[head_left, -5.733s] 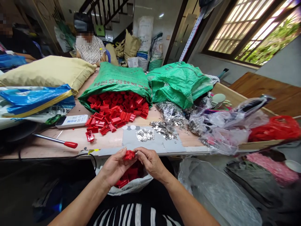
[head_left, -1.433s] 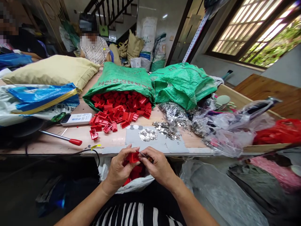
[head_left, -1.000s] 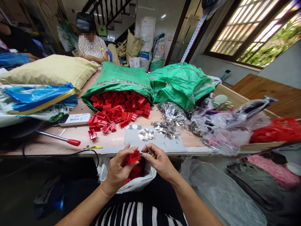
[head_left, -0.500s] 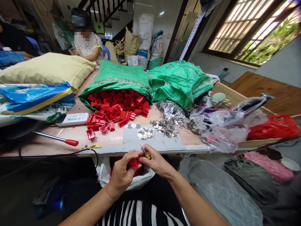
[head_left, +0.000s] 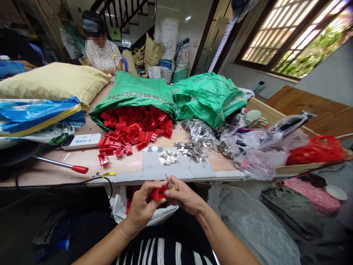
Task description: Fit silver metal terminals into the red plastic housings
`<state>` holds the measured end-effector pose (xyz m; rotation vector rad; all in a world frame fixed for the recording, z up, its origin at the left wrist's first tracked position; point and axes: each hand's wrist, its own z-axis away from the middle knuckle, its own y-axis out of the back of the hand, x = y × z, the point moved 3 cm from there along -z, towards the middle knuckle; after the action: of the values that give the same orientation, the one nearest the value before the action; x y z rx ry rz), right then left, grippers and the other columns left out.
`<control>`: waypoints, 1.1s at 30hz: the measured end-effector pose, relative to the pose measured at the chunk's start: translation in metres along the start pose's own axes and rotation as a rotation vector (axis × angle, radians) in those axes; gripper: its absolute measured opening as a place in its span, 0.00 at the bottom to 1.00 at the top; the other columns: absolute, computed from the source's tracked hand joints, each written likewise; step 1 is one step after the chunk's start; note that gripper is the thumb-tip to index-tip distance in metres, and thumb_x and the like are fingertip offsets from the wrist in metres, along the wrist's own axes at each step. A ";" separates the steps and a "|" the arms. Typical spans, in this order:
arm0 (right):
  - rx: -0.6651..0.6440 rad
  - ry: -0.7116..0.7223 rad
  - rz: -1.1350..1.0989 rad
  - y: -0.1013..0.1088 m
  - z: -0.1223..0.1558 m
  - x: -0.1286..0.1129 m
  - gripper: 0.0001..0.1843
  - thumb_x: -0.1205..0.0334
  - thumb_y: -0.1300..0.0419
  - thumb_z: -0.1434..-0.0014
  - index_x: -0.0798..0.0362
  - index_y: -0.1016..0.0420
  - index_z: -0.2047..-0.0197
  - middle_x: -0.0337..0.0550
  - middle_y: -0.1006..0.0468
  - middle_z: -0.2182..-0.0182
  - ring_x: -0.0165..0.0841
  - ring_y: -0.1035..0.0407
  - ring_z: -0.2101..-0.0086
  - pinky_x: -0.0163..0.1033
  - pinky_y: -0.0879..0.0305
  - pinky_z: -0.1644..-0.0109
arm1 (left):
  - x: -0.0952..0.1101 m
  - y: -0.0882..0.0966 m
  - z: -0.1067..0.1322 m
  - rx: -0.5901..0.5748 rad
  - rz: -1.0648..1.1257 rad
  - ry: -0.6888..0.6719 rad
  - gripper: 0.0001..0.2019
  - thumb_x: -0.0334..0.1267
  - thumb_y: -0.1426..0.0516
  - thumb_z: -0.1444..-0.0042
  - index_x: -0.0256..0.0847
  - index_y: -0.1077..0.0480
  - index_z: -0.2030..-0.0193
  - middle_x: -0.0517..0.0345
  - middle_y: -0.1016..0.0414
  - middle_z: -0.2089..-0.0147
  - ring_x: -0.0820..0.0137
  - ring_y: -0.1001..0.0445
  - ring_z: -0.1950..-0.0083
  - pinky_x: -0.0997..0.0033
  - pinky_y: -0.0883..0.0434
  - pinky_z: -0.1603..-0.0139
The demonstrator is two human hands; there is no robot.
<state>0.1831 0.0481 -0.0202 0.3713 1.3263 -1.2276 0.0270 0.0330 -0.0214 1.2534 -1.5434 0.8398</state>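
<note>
A small red plastic housing (head_left: 159, 193) is gripped between the thumb and fingers of my left hand (head_left: 142, 204), in front of the table edge. My right hand (head_left: 184, 195) is closed around the yellow handle of a thin pointed screwdriver or awl (head_left: 169, 182), its metal tip pointing up and away. The right fingertips meet the housing's right side. Whether they also pinch a small metal piece cannot be seen. Below the hands, a white sack (head_left: 121, 208) holds more red pieces. Beyond them lies a pile of small silvery metal plates (head_left: 168, 157) on a grey sheet (head_left: 154, 172).
Red housings (head_left: 135, 129) spill from a green sack (head_left: 143, 86). A lever with a red grip (head_left: 79, 169) juts out at left, near a black cable (head_left: 110, 184). Plastic bags (head_left: 256, 147) crowd the right side. A person (head_left: 103, 55) sits across the table.
The red housing has turned so that its open side shows more. Both hands sit slightly lower, and the right fingers have shifted along the tool. The view has moved a little.
</note>
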 end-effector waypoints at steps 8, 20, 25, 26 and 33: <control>-0.037 -0.020 -0.191 -0.007 -0.008 0.009 0.26 0.56 0.29 0.57 0.57 0.32 0.58 0.38 0.30 0.71 0.23 0.38 0.76 0.28 0.46 0.75 | 0.001 0.001 -0.004 0.055 0.426 0.207 0.14 0.29 0.37 0.51 0.42 0.33 0.57 0.52 0.22 0.50 0.64 0.24 0.49 0.64 0.29 0.47; 0.563 0.309 1.024 0.054 -0.028 -0.062 0.04 0.61 0.43 0.43 0.52 0.29 0.66 0.38 0.25 0.69 0.30 0.33 0.68 0.35 0.40 0.63 | -0.006 0.023 -0.010 0.237 0.368 0.308 0.16 0.34 0.35 0.52 0.40 0.35 0.59 0.48 0.23 0.48 0.65 0.22 0.52 0.63 0.27 0.49; 0.650 0.243 1.378 0.074 -0.038 -0.065 0.05 0.67 0.45 0.43 0.52 0.28 0.68 0.41 0.23 0.69 0.33 0.32 0.67 0.35 0.42 0.62 | -0.007 0.029 -0.012 0.252 0.319 0.287 0.15 0.35 0.36 0.51 0.40 0.34 0.58 0.48 0.23 0.48 0.65 0.23 0.52 0.62 0.27 0.49; 0.656 0.243 1.390 0.073 -0.040 -0.064 0.05 0.67 0.45 0.43 0.52 0.28 0.68 0.41 0.24 0.68 0.33 0.32 0.66 0.35 0.43 0.62 | -0.007 0.029 -0.013 0.250 0.302 0.276 0.15 0.35 0.36 0.51 0.40 0.34 0.58 0.48 0.23 0.48 0.64 0.23 0.51 0.62 0.28 0.48; 0.710 0.223 1.467 0.061 -0.050 -0.061 0.03 0.63 0.43 0.43 0.52 0.30 0.68 0.42 0.26 0.70 0.32 0.34 0.68 0.35 0.47 0.65 | -0.008 0.029 -0.014 0.242 0.188 0.209 0.13 0.34 0.37 0.50 0.41 0.32 0.58 0.49 0.23 0.49 0.64 0.25 0.49 0.62 0.28 0.47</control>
<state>0.2209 0.1404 -0.0073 1.6524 0.4030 -0.2985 0.0025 0.0553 -0.0229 1.1578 -1.4363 1.2702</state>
